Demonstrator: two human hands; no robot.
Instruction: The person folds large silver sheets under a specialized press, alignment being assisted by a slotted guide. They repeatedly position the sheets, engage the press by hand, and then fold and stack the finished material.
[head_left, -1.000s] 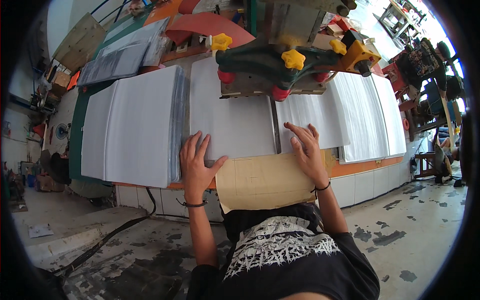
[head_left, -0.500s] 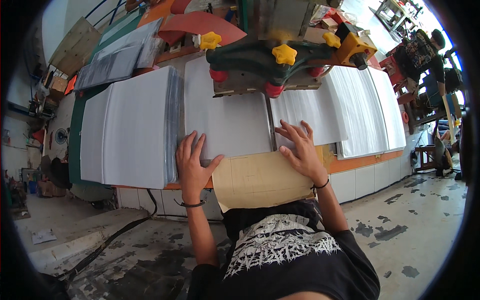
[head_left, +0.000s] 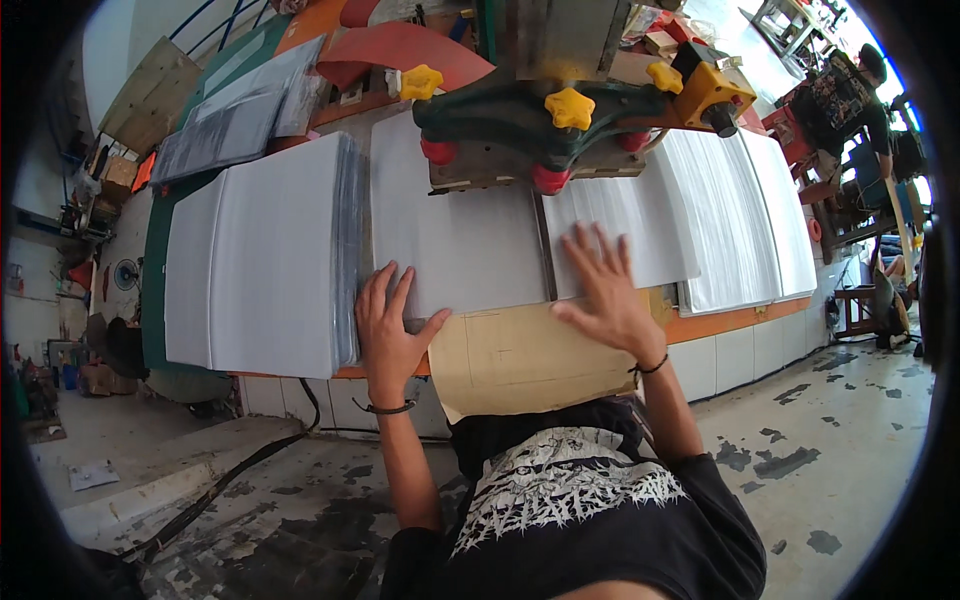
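My left hand (head_left: 388,335) lies with fingers spread at the near left corner of a large white sheet (head_left: 455,240). Its fingertips rest by the sheet's edge, and the thumb points toward a tan board (head_left: 535,355) with thin drawn lines. That board hangs over the table's near edge against my shirt. My right hand (head_left: 605,290), open with fingers apart, is over the right-hand white sheet (head_left: 640,225), its thumb above the tan board. A narrow dark strip (head_left: 547,245) runs between the two sheets. Neither hand grips anything.
A green press head (head_left: 540,130) with yellow star knobs overhangs the sheets' far part. Stacks of white sheets stand at left (head_left: 270,260) and right (head_left: 735,220). Grey plastic-covered sheets (head_left: 220,125) lie farther back left. A person (head_left: 845,105) is at the far right.
My right hand has shifted slightly right, its bent fingers straightening and spreading out. My left hand keeps its place at the sheet's corner.
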